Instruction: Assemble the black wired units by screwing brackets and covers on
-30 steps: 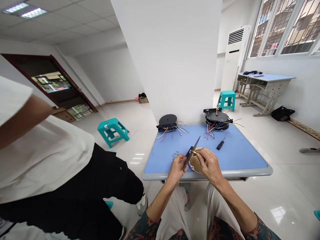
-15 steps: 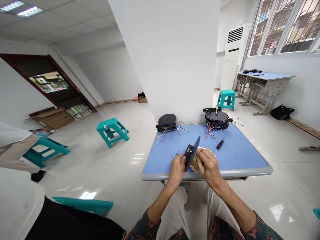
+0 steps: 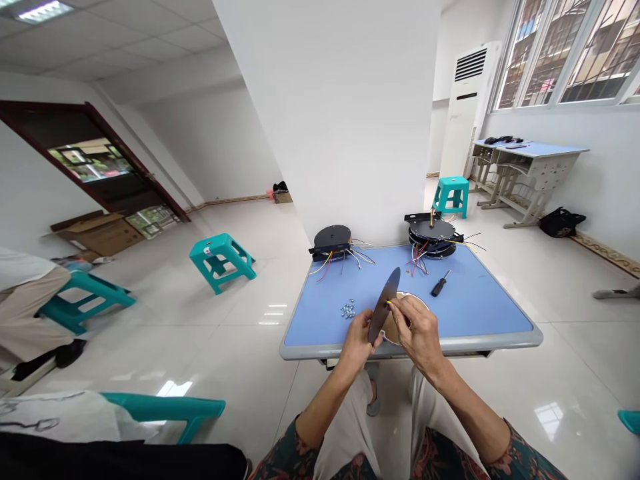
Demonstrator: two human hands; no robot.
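Note:
My left hand [image 3: 358,341] grips the lower edge of a thin black round plate [image 3: 385,303], which stands tilted above the table. My right hand [image 3: 418,333] pinches a short yellow wire [image 3: 389,303] at the plate's face. Under my right hand lies a round tan disc [image 3: 413,301] with a pale rim, partly hidden by my hands. A small pile of metal screws [image 3: 348,310] sits to the left of my hands. A black-handled screwdriver [image 3: 440,284] lies to the right. Two black disc assemblies [image 3: 333,239] [image 3: 431,230] with coloured wires stand at the table's far edge.
The blue table [image 3: 480,313] has a grey rim, and a white pillar rises behind it. Teal plastic stools [image 3: 220,260] stand on the tiled floor. A seated person [image 3: 25,300] is at the far left. A desk [image 3: 530,150] stands by the windows.
The black plate has turned, showing more of its face. The person in the white shirt has moved away from the left side, revealing more floor and stools.

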